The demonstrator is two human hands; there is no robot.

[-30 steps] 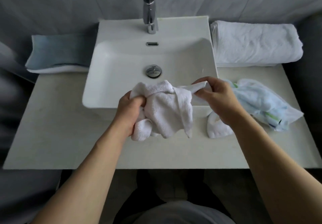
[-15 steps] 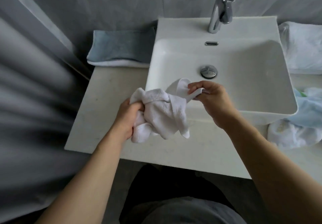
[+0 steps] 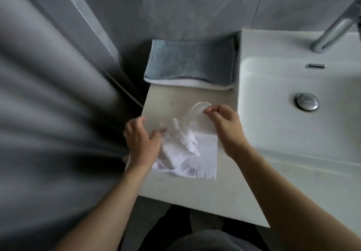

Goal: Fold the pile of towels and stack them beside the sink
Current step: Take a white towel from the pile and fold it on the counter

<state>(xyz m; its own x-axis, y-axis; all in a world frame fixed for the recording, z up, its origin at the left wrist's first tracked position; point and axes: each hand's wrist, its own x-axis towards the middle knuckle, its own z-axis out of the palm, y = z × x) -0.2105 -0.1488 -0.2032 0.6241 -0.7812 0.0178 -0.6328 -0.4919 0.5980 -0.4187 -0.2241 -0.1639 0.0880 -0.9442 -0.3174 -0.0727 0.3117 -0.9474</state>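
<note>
A small white towel (image 3: 203, 158) lies partly spread and still rumpled on the counter (image 3: 220, 190) left of the white sink (image 3: 293, 133). My right hand (image 3: 224, 127) pinches a curled corner of the towel at its far edge. My left hand (image 3: 141, 141) is on the towel's left side, fingers spread and blurred by motion, thumb touching the bunched cloth. A folded grey-blue towel (image 3: 190, 63) lies on a folded white one (image 3: 187, 83) at the back of the counter against the wall.
The sink's chrome faucet (image 3: 336, 27) and drain (image 3: 306, 101) are at the right. A grey wall or door panel (image 3: 48, 114) rises close on the left, beyond the counter's left edge. The counter's front edge is just below the towel.
The view swung left. Both hands carried the bunched white towel from in front of the sink to the left counter and laid it down; my left hand let go of its grip.
</note>
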